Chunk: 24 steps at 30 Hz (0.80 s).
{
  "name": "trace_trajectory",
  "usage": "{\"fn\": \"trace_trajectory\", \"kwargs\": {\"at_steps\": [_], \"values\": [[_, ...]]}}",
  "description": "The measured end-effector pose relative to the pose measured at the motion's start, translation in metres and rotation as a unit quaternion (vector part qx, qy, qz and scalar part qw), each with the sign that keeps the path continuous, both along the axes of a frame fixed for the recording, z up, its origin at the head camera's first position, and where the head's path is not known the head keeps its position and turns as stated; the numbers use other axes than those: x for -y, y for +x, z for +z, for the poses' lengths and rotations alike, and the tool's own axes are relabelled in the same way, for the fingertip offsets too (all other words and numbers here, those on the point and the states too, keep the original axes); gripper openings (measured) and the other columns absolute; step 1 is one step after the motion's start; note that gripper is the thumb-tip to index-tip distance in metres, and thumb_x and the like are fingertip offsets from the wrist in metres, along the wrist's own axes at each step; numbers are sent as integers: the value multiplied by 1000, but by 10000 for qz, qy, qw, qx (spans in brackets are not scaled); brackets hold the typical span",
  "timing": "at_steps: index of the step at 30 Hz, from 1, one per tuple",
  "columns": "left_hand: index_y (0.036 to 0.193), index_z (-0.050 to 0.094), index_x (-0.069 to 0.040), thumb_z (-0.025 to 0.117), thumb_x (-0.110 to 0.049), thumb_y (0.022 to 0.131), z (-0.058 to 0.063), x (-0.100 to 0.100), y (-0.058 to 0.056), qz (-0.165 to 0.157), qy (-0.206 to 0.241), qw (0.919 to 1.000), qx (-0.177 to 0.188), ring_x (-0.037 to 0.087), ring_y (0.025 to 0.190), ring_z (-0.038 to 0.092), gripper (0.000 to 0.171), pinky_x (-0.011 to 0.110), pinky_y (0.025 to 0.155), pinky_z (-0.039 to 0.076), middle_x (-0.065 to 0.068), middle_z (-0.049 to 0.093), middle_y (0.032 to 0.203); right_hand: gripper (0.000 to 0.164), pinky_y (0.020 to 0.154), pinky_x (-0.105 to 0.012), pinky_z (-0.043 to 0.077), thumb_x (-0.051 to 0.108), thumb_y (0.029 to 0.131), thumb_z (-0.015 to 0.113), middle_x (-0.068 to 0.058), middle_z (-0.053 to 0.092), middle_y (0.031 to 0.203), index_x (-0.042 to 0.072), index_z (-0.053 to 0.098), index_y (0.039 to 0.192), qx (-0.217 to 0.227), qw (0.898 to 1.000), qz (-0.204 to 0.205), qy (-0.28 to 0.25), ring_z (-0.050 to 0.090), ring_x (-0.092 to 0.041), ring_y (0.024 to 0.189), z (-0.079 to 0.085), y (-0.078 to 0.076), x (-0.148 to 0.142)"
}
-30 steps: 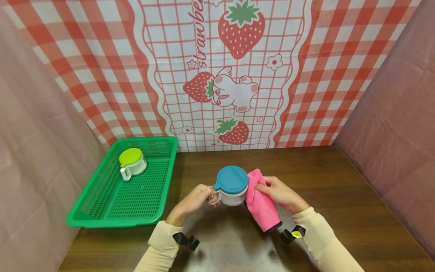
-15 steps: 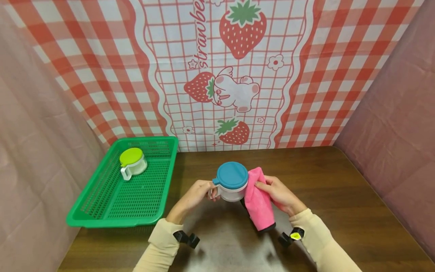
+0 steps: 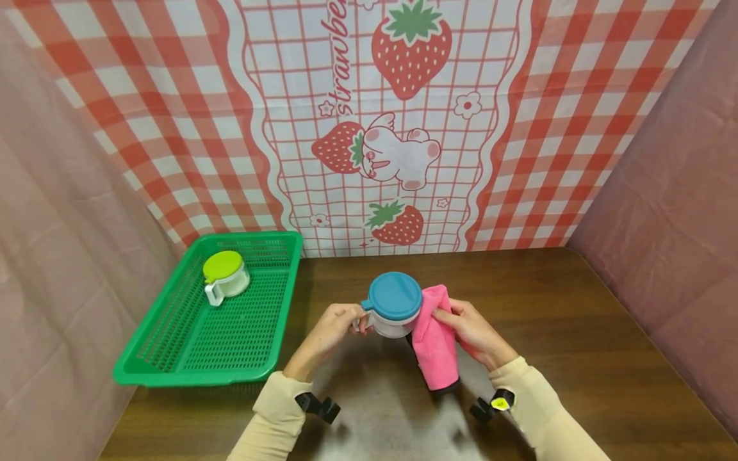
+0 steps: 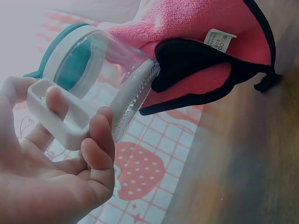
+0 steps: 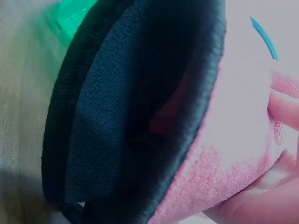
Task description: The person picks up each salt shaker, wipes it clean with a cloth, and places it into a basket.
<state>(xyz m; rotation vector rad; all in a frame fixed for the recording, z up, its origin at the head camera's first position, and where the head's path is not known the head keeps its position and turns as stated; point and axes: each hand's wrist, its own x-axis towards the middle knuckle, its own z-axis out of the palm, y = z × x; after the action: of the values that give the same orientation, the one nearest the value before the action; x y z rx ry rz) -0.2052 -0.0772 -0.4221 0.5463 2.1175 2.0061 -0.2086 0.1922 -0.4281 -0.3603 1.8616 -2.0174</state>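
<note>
In the head view my left hand (image 3: 337,325) holds a clear jar (image 3: 395,296) with a blue lid by its white handle (image 4: 60,116). The left wrist view shows fingers curled through and around that handle, and the jar is tilted there. My right hand (image 3: 477,330) pinches a pink cloth (image 3: 436,352) with black edging against the jar's right side. The lower part of the cloth hangs loose, and a white label (image 4: 219,41) shows on it. Folds of the cloth fill most of the right wrist view, hiding much of the jar there.
A green plastic basket (image 3: 282,307) stands on the left of the wooden table (image 3: 576,333). Inside it sits a similar jar (image 3: 227,274) with a lime-green lid. A checked strawberry-print cloth (image 3: 398,128) hangs at the back, with pink curtains at both sides.
The blue-lidded jar has shifted slightly toward the back. The hanging end of the pink cloth has swung left, while both hands keep their holds. The basket has stayed in place.
</note>
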Motion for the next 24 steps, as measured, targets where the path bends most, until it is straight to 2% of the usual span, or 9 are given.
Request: {"fn": "trace_trajectory", "kwargs": {"at_steps": [4, 7, 9, 14, 17, 21, 24], "values": [[62, 48, 8, 41, -12, 86, -1, -1, 0, -11, 29, 10000, 49, 14, 63, 53, 33, 25, 61, 40, 2, 51, 60, 16, 65, -21, 49, 18, 90, 50, 9, 63, 81, 25, 64, 94, -5, 10000, -51, -52, 60, -5, 72, 0, 0, 1], [61, 45, 13, 39, -13, 86, -1, -2, 0, -129, 41, 9999, 0, 15, 65, 53, 36, 25, 64, 43, 3, 50, 60, 17, 65, -20, 49, 18, 90, 50, 8, 63, 82, 25, 65, 94, 17, 9999, -95, -112, 60, -5, 72, 0, 1, 2], [61, 45, 15, 37, -14, 87, -1, -2, 0, -206, -100, 9997, -80, 15, 67, 55, 40, 24, 67, 44, 4, 49, 59, 17, 65, -20, 49, 17, 90, 50, 8, 63, 82, 24, 65, 94, 22, 9998, -125, -139, 60, -5, 72, -1, 1, 2], [59, 45, 14, 32, -19, 90, -1, -2, 0, -298, -587, 9975, -244, 17, 68, 58, 47, 20, 64, 42, 24, 52, 62, 18, 66, -20, 48, 15, 90, 50, 9, 62, 83, 25, 65, 93, -6, 9997, -172, -178, 59, -4, 74, -2, 2, 3], [59, 44, 14, 32, -20, 91, -1, -3, 0, -261, -651, 9973, -214, 19, 67, 57, 48, 20, 63, 42, 34, 52, 69, 19, 66, -20, 48, 15, 90, 50, 9, 63, 84, 26, 65, 94, -5, 9997, -130, -199, 59, -5, 74, -2, 3, 3], [58, 41, 15, 33, -16, 90, -2, -3, 1, -214, -521, 9981, -264, 18, 66, 55, 45, 22, 65, 42, 32, 49, 66, 17, 66, -20, 49, 16, 90, 51, 9, 63, 83, 25, 65, 93, -69, 9997, -164, -168, 59, -5, 73, -1, 3, 4], [57, 38, 15, 34, -13, 88, -3, -4, 1, -140, -281, 9991, -270, 16, 64, 53, 43, 24, 67, 42, 22, 43, 58, 15, 64, -20, 48, 17, 89, 52, 9, 62, 81, 25, 65, 91, -135, 9996, -264, 1, 58, -4, 71, 0, 2, 6]]}}
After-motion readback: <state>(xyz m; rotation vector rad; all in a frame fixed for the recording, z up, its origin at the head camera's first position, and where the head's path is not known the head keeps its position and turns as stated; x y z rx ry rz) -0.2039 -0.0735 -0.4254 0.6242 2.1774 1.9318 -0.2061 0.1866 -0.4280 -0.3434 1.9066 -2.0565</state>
